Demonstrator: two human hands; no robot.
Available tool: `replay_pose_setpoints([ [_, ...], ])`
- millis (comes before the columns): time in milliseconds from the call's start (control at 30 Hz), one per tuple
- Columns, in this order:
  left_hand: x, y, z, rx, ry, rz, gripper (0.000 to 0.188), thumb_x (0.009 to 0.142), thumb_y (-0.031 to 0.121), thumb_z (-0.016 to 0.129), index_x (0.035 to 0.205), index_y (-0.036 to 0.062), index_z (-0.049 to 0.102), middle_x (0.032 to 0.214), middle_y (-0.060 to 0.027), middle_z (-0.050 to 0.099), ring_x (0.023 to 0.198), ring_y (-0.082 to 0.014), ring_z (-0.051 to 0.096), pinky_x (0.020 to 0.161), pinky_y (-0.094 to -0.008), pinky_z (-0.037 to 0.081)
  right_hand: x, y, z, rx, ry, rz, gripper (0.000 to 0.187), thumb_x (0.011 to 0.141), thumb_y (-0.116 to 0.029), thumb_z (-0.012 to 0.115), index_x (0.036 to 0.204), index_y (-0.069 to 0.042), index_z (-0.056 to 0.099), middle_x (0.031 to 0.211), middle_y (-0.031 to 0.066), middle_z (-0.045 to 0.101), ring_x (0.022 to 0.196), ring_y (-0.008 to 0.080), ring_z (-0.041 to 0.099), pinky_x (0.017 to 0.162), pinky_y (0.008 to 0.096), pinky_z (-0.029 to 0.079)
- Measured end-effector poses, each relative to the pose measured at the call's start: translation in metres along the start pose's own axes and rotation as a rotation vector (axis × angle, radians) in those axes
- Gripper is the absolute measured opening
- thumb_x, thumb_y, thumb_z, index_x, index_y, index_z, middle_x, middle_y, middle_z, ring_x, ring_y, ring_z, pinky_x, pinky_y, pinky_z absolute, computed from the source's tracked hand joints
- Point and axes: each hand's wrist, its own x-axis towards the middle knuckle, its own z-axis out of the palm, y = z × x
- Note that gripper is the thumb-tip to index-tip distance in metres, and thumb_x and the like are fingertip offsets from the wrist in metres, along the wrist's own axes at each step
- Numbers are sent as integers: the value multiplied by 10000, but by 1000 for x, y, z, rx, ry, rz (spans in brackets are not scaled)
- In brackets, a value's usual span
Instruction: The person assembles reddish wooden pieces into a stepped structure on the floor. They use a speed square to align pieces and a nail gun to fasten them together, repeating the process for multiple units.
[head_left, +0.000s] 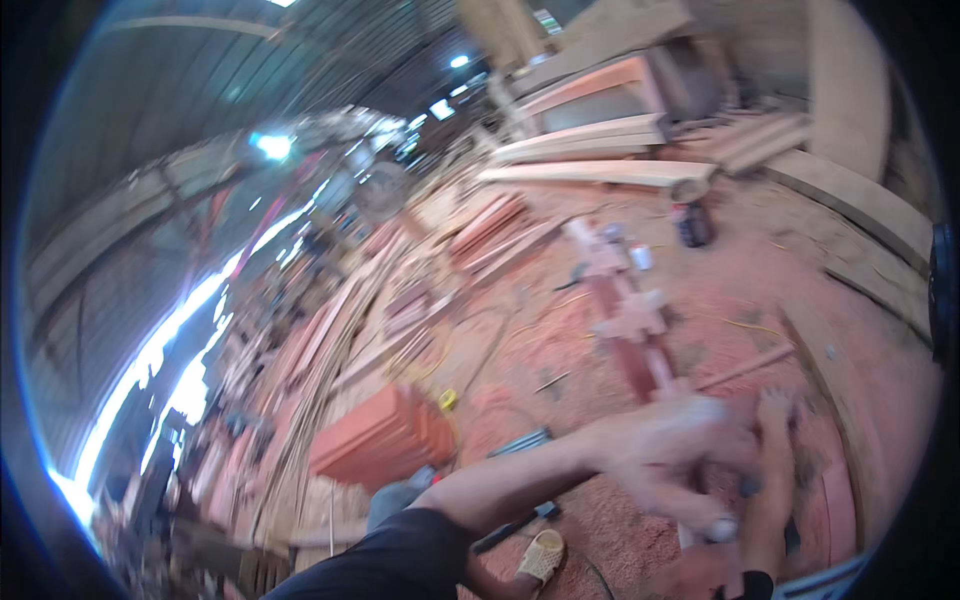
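Observation:
My left hand (pixel 685 455) reaches across from the lower left, bare below a dark sleeve, and motion smears its fingers. It is over the near end of a long reddish wooden workpiece (pixel 630 320) with crosswise parts. Whether it grips anything is not clear. To its right is my right hand (pixel 775 408), farther down, by reddish wood; its fingers are too blurred to read. A thin reddish stick (pixel 745 368) slants up between the workpiece and the right hand's side. Below the left hand, a reddish board (pixel 700 572) is partly visible.
Pink sawdust covers the floor (pixel 620 535). A stack of red boards (pixel 385 440) is at left, beside a yellow round object (pixel 448 400). A dark can (pixel 690 215) and white bottle (pixel 640 258) stand farther off. Long planks (pixel 600 172) lie behind. A sandalled foot (pixel 543 555) shows below.

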Motion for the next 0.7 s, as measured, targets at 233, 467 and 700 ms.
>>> replay_pose_setpoints([
  [233, -9, 6, 0, -284, 185, 95, 539, 870, 594, 834, 970, 64, 836, 850, -112, 796, 784, -287, 766, 697, -431, 570, -36, 61, -14, -10, 225, -101, 393, 1076, -293, 517, 1348, -117, 738, 1445, 95, 678, 1353, 348, 617, 1199, 582, 417],
  [467, -2, 17, -8, -251, 88, -140, 582, 799, 658, 856, 1006, 115, 897, 881, -83, 839, 825, -235, 798, 755, -400, 604, -91, 97, -138, 249, 338, -8, 375, 1078, -290, 549, 1326, -86, 742, 1388, 107, 678, 1282, 353, 630, 1121, 561, 451],
  [700, 17, -5, 2, -6, 90, -139, 604, 744, 718, 835, 947, 153, 896, 905, -85, 835, 848, -281, 785, 797, -424, 606, -154, 107, -258, 541, 561, 43, 361, 1081, -288, 582, 1304, -56, 747, 1331, 119, 677, 1211, 357, 644, 1043, 539, 485],
])
